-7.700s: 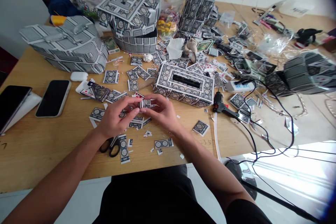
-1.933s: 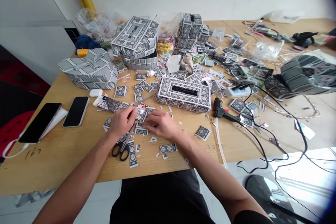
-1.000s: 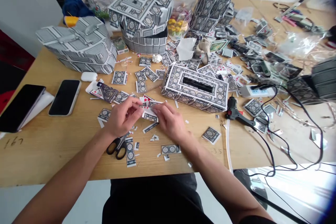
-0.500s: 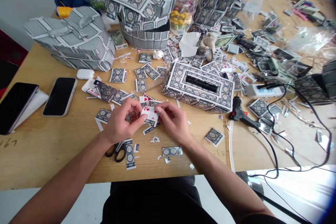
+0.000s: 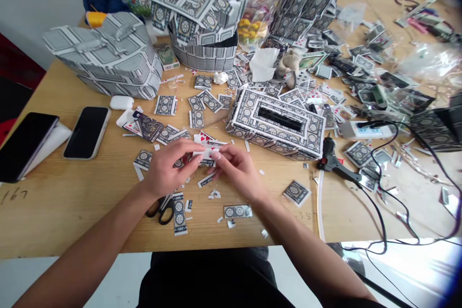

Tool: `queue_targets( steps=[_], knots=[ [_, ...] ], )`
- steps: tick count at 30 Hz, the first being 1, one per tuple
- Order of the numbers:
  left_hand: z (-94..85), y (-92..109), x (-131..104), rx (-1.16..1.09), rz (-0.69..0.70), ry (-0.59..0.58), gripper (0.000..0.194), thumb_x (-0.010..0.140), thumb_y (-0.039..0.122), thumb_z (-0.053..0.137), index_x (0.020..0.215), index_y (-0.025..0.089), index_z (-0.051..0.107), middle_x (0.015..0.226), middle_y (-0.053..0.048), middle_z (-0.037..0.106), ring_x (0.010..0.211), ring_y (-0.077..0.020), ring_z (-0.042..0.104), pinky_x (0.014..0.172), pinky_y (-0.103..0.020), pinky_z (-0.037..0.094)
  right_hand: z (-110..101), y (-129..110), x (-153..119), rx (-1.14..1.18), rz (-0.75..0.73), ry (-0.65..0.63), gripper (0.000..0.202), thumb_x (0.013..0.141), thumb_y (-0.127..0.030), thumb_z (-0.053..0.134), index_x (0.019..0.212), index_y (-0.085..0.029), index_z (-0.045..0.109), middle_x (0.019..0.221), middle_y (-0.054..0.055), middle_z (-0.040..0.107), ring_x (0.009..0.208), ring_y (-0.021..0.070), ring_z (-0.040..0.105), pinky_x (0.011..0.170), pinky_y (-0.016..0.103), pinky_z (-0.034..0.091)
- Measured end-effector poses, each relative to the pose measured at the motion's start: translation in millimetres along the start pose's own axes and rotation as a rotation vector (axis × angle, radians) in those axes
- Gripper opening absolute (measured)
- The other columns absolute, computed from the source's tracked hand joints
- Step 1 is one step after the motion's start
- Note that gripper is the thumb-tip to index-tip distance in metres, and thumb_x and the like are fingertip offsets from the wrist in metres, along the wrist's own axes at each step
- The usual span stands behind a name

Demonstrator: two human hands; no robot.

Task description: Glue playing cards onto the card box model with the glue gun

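Note:
Both hands pinch a playing card (image 5: 206,153) above the table, a white face with red marks showing on it and a dark patterned strip along its lower edge. My left hand (image 5: 172,166) grips its left end between thumb and fingers. On the right end, my right hand (image 5: 236,169) has its thumb on top and fingers curled beneath. Part of the card is hidden by the fingers. Just below my left hand lie black-handled scissors (image 5: 165,214), beside a cut card strip (image 5: 179,214). Another strip (image 5: 237,211) and small paper scraps (image 5: 214,194) lie near my right hand.
A card-covered box (image 5: 279,122) with a dark slot stands beyond my right hand. Right of it lies a glue gun (image 5: 337,163) with a black cable. Card-made baskets (image 5: 108,57) stand at the back. Two phones (image 5: 87,132) lie left, and loose cards (image 5: 296,192) are scattered about.
The card between my hands has tilted or folded, so less of its white face shows. My fingers have closed in along it. The whole view has shifted slightly.

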State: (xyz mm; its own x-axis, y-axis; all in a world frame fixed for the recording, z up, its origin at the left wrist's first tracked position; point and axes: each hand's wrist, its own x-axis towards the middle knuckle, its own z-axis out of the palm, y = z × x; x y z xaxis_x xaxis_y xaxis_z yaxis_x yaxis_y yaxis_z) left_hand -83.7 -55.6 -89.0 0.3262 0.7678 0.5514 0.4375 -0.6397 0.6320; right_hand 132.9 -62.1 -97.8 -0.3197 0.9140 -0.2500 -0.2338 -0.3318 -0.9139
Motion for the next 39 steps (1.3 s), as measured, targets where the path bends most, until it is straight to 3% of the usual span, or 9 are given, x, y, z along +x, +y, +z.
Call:
queue_targets(
  steps=[3,6,9,14,22,26,29,36,39],
  knots=[
    [-0.8,3,0,0.099,0.155,0.042,0.034,0.092,0.005,0.079,0.122,0.019,0.073,0.111,-0.007,0.080,0.099,-0.0171,0.078,0.088,-0.029,0.064,-3,-2,0,0.084,0.070,-0.090,0.043,0.090,-0.060,0.085,0.095,-0.020,0.071,0.078,0.001,0.077,0.069,0.0173,0.077,0.060,0.028,0.066],
    [-3.1,7,0,0.116,0.194,0.052,0.039,0.091,0.009,0.081,0.127,0.018,0.071,0.113,-0.009,0.080,0.100,-0.0199,0.078,0.089,-0.031,0.065,-6,-2,1,0.171,0.075,-0.141,0.033,0.088,-0.048,0.091,0.093,-0.020,0.074,0.085,0.000,0.080,0.069,0.0132,0.076,0.070,0.028,0.068],
    [-5.9,9,0,0.073,0.129,0.032,0.033,0.094,0.015,0.075,0.127,0.018,0.072,0.116,-0.011,0.079,0.103,-0.0218,0.078,0.090,-0.033,0.065,-7,2,1,0.230,0.073,-0.132,0.030,0.080,-0.034,0.099,0.095,-0.022,0.076,0.093,0.000,0.082,0.080,0.0141,0.078,0.078,0.029,0.068],
    [-7.7,7,0,0.052,-0.023,0.026,0.027,0.099,0.015,0.067,0.125,0.018,0.074,0.120,-0.009,0.078,0.103,-0.0211,0.076,0.093,-0.034,0.063,-6,6,2,0.213,0.003,-0.089,0.046,0.070,-0.017,0.103,0.108,-0.023,0.078,0.103,0.001,0.082,0.093,0.0140,0.077,0.094,0.031,0.065],
    [-7.2,4,1,-0.053,-0.118,-0.032,0.036,0.096,0.022,0.071,0.132,0.019,0.070,0.124,-0.010,0.072,0.087,-0.0172,0.069,0.070,-0.029,0.061,-8,0,0,0.174,-0.074,-0.020,0.065,0.075,-0.022,0.100,0.130,-0.030,0.067,0.107,0.001,0.079,0.090,0.0163,0.075,0.090,0.035,0.065],
    [-7.5,4,0,-0.066,-0.115,-0.071,0.047,0.092,0.026,0.078,0.138,0.021,0.066,0.130,-0.011,0.069,0.092,-0.0193,0.069,0.068,-0.029,0.061,-7,-5,-2,0.169,-0.110,0.000,0.057,0.081,-0.028,0.097,0.129,-0.032,0.067,0.112,0.002,0.078,0.096,0.0174,0.075,0.087,0.033,0.065],
    [-6.7,3,1,-0.054,-0.093,-0.084,0.054,0.089,0.028,0.082,0.139,0.023,0.064,0.131,-0.011,0.068,0.099,-0.0212,0.068,0.069,-0.029,0.061,-6,-7,-4,0.169,-0.120,0.013,0.064,0.081,-0.030,0.097,0.135,-0.034,0.063,0.118,0.002,0.077,0.098,0.0180,0.075,0.086,0.033,0.065],
    [-4.3,1,1,-0.068,-0.109,-0.068,0.050,0.091,0.025,0.081,0.137,0.024,0.064,0.129,-0.011,0.068,0.102,-0.0221,0.071,0.071,-0.029,0.064,-6,-6,-3,0.156,-0.141,-0.008,0.069,0.074,-0.026,0.102,0.130,-0.033,0.061,0.115,0.001,0.079,0.094,0.0165,0.075,0.089,0.032,0.064],
    [-4.3,1,0,-0.083,-0.120,-0.062,0.050,0.090,0.025,0.083,0.136,0.024,0.064,0.130,-0.012,0.068,0.103,-0.0224,0.072,0.069,-0.028,0.064,-4,-6,-4,0.128,-0.146,0.008,0.060,0.076,-0.028,0.101,0.122,-0.031,0.064,0.110,0.001,0.079,0.096,0.0173,0.075,0.090,0.033,0.064]
  ],
)
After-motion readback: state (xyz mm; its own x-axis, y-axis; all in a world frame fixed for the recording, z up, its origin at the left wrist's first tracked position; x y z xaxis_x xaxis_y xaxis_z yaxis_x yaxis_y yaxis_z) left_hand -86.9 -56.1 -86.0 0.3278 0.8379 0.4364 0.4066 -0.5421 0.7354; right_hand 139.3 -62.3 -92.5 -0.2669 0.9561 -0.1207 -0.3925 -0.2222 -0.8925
